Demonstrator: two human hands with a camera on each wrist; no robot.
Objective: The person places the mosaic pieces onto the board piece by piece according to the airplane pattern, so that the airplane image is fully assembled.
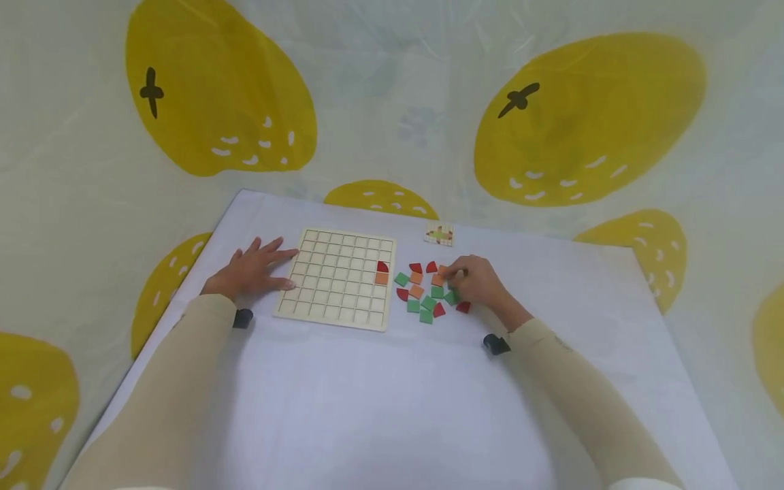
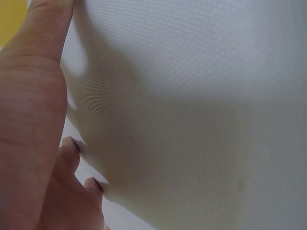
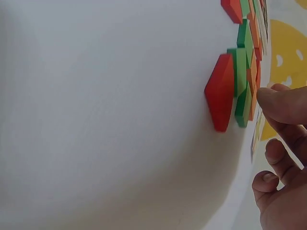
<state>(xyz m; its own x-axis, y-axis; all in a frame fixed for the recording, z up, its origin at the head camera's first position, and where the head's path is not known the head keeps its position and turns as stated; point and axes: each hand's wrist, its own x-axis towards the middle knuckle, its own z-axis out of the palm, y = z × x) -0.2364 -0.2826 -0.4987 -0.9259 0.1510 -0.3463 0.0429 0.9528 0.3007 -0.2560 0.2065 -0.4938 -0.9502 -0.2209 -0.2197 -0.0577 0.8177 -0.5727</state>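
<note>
A pale wooden grid board (image 1: 333, 282) lies on the white table, with a red quarter-round tile (image 1: 382, 266) above an orange square tile (image 1: 382, 278) in its right-hand column. My left hand (image 1: 254, 269) lies with fingers spread at the board's left edge, fingertip and thumb touching the rim. Right of the board, my right hand (image 1: 478, 280) pinches an orange square tile (image 1: 442, 270) between thumb and curled fingers, at the top of a loose tile group. In the right wrist view the thumb (image 3: 271, 103) hides the grip; a red tile (image 3: 220, 93) stands out nearer the camera.
Several green square tiles (image 1: 428, 303), orange squares and red quarter-rounds lie loose between the board and my right hand. Behind them, near the table's far edge, is a small pattern card (image 1: 439, 234). A fruit-printed curtain (image 1: 392, 102) hangs behind the table (image 1: 380, 408).
</note>
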